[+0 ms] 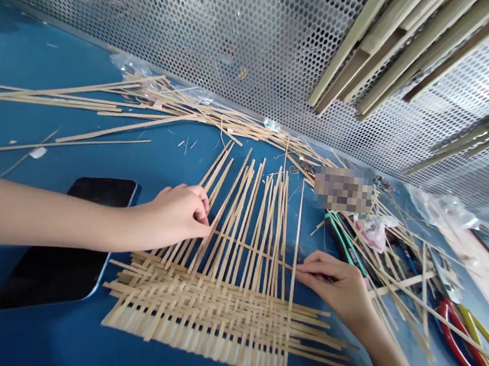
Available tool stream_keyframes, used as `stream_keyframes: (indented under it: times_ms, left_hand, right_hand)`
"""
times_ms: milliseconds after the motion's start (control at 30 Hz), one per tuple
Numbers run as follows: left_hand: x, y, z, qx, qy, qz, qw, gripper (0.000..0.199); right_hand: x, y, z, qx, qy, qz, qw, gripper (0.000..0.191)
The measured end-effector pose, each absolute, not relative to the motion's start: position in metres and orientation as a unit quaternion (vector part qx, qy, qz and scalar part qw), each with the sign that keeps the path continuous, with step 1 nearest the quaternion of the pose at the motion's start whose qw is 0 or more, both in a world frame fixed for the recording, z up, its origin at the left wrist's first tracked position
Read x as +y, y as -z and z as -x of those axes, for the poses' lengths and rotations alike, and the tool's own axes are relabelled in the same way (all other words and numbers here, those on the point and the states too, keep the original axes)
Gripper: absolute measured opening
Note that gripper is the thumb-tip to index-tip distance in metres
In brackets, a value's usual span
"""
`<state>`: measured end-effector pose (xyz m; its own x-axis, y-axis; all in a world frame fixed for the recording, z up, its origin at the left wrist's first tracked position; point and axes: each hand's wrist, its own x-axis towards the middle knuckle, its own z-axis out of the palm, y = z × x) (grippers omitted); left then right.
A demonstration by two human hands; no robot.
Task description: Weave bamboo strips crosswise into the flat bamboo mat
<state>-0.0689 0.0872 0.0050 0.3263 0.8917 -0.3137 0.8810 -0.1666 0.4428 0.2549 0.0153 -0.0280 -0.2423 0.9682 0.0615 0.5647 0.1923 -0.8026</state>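
A partly woven mat of pale strips (214, 308) lies on the blue table, its upright strips fanning away from me. One thin crosswise strip (255, 249) runs through the upright strips above the woven part. My left hand (184, 211) is over the left uprights, fingers curled and pinched at the strip's left end. At the strip's right end, just beyond the rightmost upright, my right hand (333, 277) pinches it between thumb and fingers. A gap separates the crosswise strip from the woven rows.
A black phone (55, 274) lies under my left forearm. Loose strips (169, 105) are piled along the perforated metal panel (200, 27). Right of the mat are a green-handled tool (345, 243), red-and-yellow-handled cutters (464, 340) and plastic bags (373, 230). Thicker slats (390, 47) are at upper right.
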Motion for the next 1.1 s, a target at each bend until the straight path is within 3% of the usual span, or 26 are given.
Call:
stream_keyframes:
  times_ms: [667, 1100]
  left_hand:
    - [0.083, 0.005, 0.072, 0.551, -0.118, -0.781, 0.270, 0.011]
    - [0.095, 0.000, 0.073, 0.463, -0.094, -0.854, 0.217, 0.009]
  right_hand:
    - [0.016, 0.024, -0.252, -0.653, -0.404, 0.577, 0.279, 0.009]
    - [0.015, 0.024, -0.256, -0.677, -0.376, 0.568, 0.280, 0.009]
